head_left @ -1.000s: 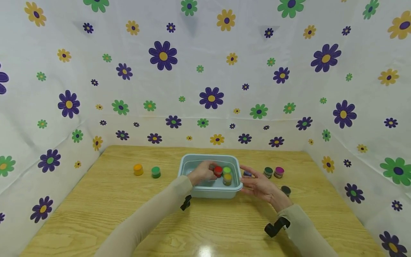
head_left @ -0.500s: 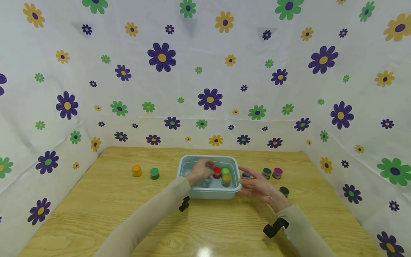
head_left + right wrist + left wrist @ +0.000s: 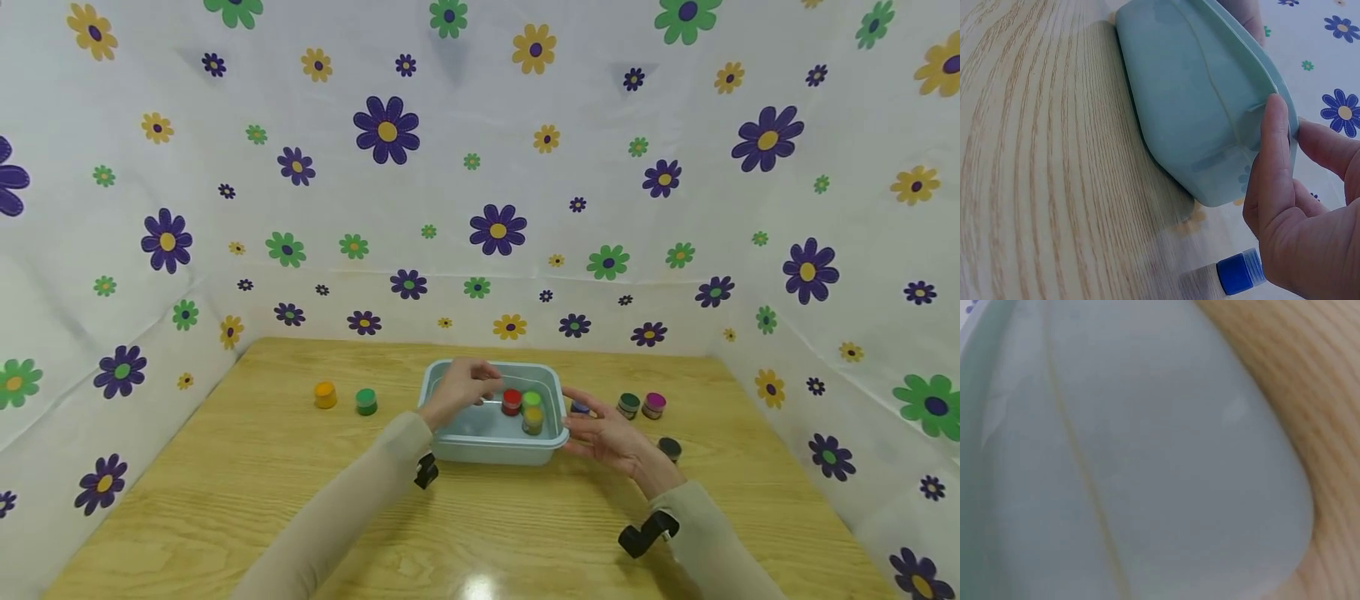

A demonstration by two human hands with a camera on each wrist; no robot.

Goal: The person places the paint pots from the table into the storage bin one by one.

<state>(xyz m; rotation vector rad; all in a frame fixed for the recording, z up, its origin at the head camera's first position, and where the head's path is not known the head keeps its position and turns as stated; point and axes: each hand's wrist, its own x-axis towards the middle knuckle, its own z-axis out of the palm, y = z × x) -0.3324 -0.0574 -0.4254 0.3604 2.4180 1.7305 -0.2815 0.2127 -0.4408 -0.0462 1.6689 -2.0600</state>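
Note:
A pale blue plastic tub (image 3: 491,455) sits on the wooden table. Inside, toward its right end, stand a red paint jar (image 3: 512,402), a light green paint jar (image 3: 531,401) and a yellow paint jar (image 3: 532,420). My left hand (image 3: 463,390) hovers over the tub's left half, fingers loosely bent and holding nothing, left of the red jar. The left wrist view is filled by the tub's outer wall (image 3: 1179,450). With fingers against the outer side and thumb at the rim, my right hand (image 3: 1304,219) holds the tub's right end.
Left of the tub stand an orange paint jar (image 3: 325,395) and a green one (image 3: 366,402). Beyond my right hand are a blue jar (image 3: 1238,273), a dark green jar (image 3: 628,406), a magenta jar (image 3: 654,406) and a black jar (image 3: 669,450). A flowered cloth surrounds the table.
My left hand has let go of the red jar inside the tub and risen up and to the left. My right hand stays at the tub's right end.

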